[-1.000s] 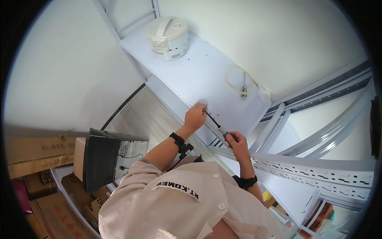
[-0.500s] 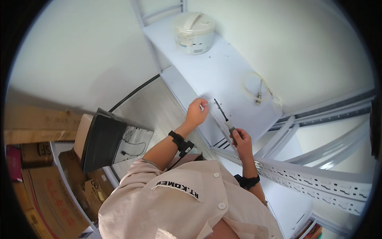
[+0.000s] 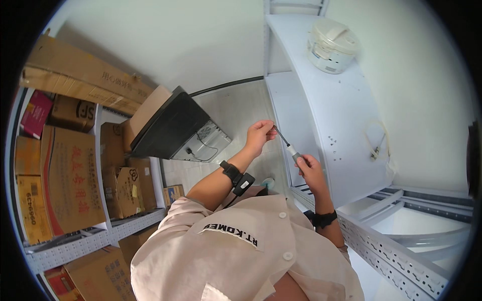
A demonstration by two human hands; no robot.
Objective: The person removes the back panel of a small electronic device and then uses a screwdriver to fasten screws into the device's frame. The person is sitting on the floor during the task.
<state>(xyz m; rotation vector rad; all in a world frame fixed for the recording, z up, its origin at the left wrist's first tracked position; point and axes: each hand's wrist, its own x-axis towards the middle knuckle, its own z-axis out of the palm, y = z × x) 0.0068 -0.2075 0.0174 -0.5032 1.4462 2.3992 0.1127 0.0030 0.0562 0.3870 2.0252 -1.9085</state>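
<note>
One screwdriver (image 3: pixel 289 146), just left of the upper shelf (image 3: pixel 349 110)! Two hands: the right hand (image 3: pixel 312 173) wraps its fingers round the rear; the left hand (image 3: pixel 259 138) bunches its fingers at the tip, grip hard to tell. One rice cooker (image 3: pixel 333 49). Tip and left hand, apart before, now meet.

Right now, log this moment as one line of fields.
right hand: gripping screwdriver by handle | left hand: at screwdriver tip, contact unclear | white shelf: rice cooker on top
</note>
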